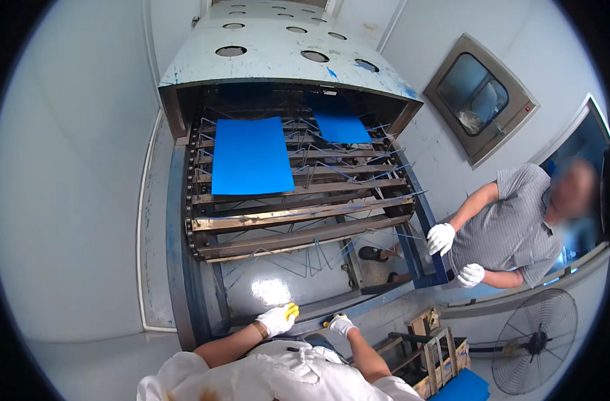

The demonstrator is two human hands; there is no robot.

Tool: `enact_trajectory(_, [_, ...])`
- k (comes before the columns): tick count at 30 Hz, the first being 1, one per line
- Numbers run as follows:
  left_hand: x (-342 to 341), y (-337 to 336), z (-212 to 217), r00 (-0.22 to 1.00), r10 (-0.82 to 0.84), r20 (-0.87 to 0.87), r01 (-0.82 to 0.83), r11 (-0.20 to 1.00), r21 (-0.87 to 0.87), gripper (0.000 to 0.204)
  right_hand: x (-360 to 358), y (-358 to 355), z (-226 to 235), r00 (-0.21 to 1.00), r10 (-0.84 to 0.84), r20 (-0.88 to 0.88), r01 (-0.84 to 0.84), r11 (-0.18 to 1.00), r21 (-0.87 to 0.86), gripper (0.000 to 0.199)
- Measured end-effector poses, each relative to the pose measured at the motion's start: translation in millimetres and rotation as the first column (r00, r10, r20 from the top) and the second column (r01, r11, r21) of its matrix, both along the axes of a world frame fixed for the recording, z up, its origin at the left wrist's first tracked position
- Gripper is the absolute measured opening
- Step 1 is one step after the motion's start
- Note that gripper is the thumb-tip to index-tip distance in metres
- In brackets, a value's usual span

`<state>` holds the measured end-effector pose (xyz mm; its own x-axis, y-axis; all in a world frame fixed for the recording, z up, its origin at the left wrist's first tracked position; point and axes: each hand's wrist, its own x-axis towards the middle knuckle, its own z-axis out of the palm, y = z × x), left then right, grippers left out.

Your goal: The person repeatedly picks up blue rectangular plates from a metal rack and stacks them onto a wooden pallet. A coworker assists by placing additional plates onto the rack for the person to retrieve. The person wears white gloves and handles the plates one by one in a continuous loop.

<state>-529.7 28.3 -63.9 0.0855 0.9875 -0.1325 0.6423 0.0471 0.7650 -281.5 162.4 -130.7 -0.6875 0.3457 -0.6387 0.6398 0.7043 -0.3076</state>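
Observation:
My left hand (276, 321), in a white glove with yellow fingertips, is held just above the near blue frame bar (378, 302). Its fingers reach out to the right, and nothing shows in them. My right hand (342, 325), also in a white glove, is low beside the same bar. Its fingers are partly hidden, with a dark and yellow bit at their tips, so I can't make out whether they hold anything. Ahead of me a blue sheet (251, 157) lies on the wire racks of a chain conveyor (305, 237). A second blue sheet (342, 123) sits farther back, partly under the hood.
A pale hood (271, 67) with round holes covers the conveyor's far part. At the right a co-worker (502, 220) in white gloves stands by the frame's corner. A caged fan (536, 342), a wooden crate (445, 364) and blue sheets (465, 387) are at lower right.

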Motion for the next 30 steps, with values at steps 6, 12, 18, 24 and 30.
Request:
enact_trajectory(6, [-18.2, -9.7, 24.3, 0.989, 0.098, -0.110, -0.094, 0.994, 0.047, 0.029, -195.3, 33.6, 168.4, 0.679, -0.646, -0.349, 0.164, 0.596, -0.786, 0.029])
enact_trajectory(12, [-35.7, -26.4, -1.8, 0.919, 0.108, -0.380, -0.109, 0.994, 0.018, 0.028, -352.1, 59.5, 239.6, 0.222, -0.930, 0.293, -0.199, -0.337, -0.920, 0.031])
enact_trajectory(18, [-27.6, -36.1, -94.9, 0.833, 0.537, 0.132, -0.551, 0.827, 0.111, 0.028, -379.8, 89.2, 248.2, 0.131, -0.958, -0.256, -0.057, 0.251, -0.966, 0.021])
enact_trajectory(24, [-26.7, -28.9, 14.4, 0.902, 0.431, -0.036, -0.431, 0.902, 0.000, 0.020, -212.3, 58.1, 331.3, 0.301, -0.707, -0.640, 0.230, 0.705, -0.671, 0.024])
enact_trajectory(30, [-20.2, 48.9, 137.6, 0.917, 0.238, 0.321, -0.349, 0.868, 0.354, 0.030, -41.7, 21.2, 317.0, 0.311, -0.023, -0.950, 0.282, 0.957, 0.069, 0.033])
